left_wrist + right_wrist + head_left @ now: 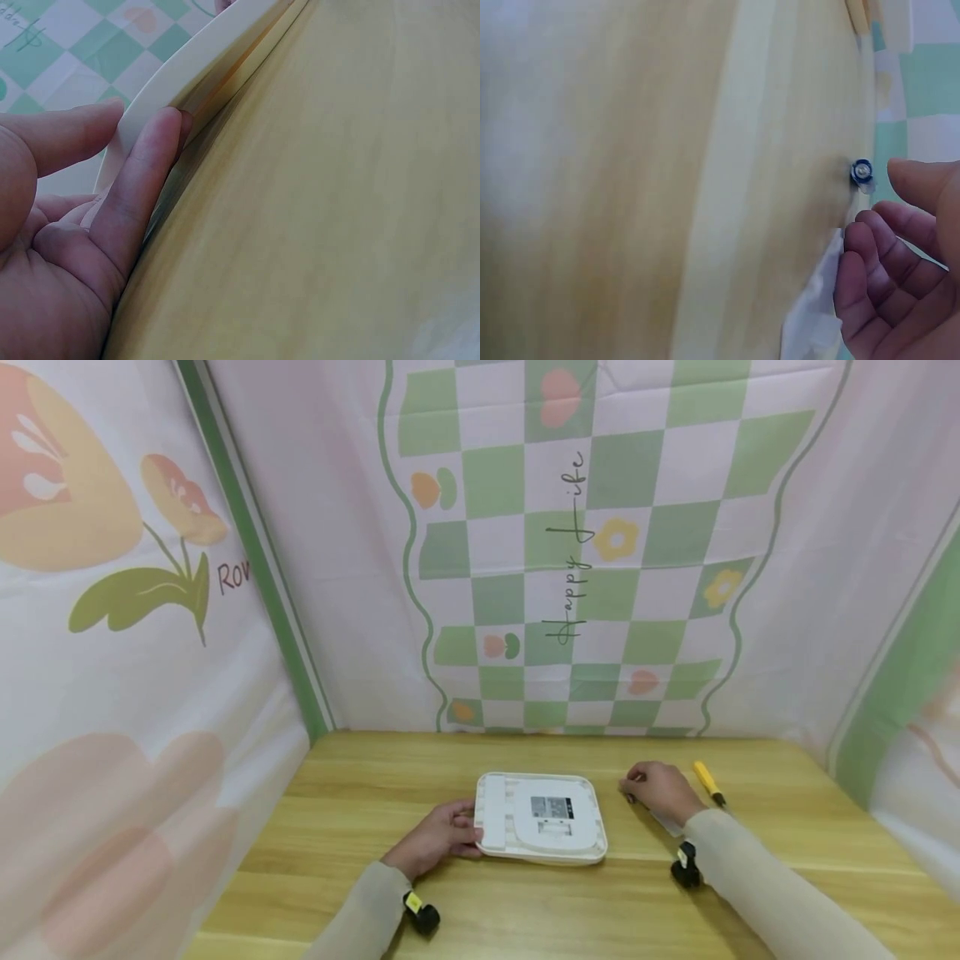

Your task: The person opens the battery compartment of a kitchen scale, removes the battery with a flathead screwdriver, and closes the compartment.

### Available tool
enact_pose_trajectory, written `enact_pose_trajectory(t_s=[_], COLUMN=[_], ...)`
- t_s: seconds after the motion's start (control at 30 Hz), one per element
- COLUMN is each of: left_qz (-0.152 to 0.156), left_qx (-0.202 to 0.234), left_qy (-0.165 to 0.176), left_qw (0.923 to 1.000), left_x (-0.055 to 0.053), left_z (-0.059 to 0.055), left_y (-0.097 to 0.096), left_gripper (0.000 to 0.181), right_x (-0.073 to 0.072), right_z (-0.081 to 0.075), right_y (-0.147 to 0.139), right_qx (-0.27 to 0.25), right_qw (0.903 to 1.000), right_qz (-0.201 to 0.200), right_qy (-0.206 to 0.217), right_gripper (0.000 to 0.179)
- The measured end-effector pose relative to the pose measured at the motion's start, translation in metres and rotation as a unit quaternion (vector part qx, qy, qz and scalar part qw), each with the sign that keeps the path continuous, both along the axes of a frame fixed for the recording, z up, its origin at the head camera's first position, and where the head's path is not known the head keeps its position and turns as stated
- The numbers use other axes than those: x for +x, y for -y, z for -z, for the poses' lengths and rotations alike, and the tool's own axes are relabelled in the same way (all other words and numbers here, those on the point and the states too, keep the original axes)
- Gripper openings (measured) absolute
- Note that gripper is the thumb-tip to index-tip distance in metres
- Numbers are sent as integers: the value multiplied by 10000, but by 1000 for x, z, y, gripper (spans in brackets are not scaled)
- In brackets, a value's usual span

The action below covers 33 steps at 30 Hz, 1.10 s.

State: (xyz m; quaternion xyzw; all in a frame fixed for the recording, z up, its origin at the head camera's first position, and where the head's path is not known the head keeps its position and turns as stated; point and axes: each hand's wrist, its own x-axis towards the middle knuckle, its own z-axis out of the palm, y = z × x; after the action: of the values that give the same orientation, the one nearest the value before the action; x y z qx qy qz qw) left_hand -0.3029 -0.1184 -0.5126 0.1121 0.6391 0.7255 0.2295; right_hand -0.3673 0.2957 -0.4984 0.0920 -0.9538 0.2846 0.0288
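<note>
A white, flat, rounded-square device (499, 814) lies on the wooden table with its labelled face up. My left hand (442, 839) grips its left edge. In the left wrist view the thumb and a finger of the left hand (112, 187) pinch the rim of the device (176, 79). To the right of the device, my right hand (663, 789) is low over the table, fingers loosely bent. Just beyond its fingertips is a small blue ring-shaped piece with a shiny centre (862, 172). A crumpled white piece (814, 319) lies beneath the right hand (900, 262).
A tool with a yellow handle (707, 779) and dark end lies on the table (555, 910) to the right of my right hand. Printed fabric (360, 610) hangs behind the table's far edge and at both sides.
</note>
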Motion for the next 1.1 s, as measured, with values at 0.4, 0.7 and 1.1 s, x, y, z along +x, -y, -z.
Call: enact_pose_trajectory(t_s=[0.4,0.7,1.1], left_qz=[-3,15,17], left_qx=[-38,-5,6], left_qy=[-57,-83,-88], left_qw=[10000,10000,10000], left_x=[1,0,1], left_z=[-1,1,2], left_y=[3,2,0], left_gripper=[62,62,63], right_x=[15,30,49], right_z=[-14,-18,-23], right_y=[-16,-25,-34], right_qx=[-296,-228,576], right_qw=[9992,9994,9982], right_qz=[-45,-186,-177], right_qy=[-256,-178,-67], right_gripper=[28,19,19])
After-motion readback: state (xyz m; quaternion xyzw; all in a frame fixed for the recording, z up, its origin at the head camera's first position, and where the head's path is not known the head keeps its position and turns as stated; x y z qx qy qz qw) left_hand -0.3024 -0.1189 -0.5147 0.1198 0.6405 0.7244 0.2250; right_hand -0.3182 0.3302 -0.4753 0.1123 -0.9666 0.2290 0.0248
